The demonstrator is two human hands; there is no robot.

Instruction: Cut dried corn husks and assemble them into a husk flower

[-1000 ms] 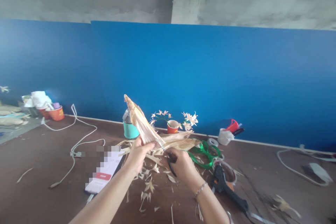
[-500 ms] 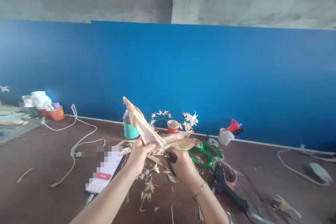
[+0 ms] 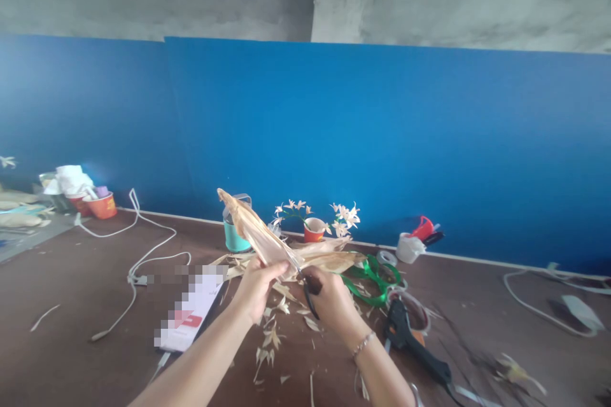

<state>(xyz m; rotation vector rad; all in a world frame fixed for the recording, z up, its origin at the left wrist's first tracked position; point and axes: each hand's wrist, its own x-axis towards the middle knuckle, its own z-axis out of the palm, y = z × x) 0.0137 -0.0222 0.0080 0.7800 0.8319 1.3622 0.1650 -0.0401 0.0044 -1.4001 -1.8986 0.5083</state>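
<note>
Husk (image 3: 260,235) is near the middle of the head view, pinched in the grip of the left hand (image 3: 254,286). The right hand (image 3: 330,300) holds scissors (image 3: 309,300) at its low end. Little bits (image 3: 272,336) lie lower middle. Some snipping looks done; much husk seems left.

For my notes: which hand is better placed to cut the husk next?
Probably the right hand: it holds the scissors at the lower end of the husk, while the left hand holds that husk.
</note>
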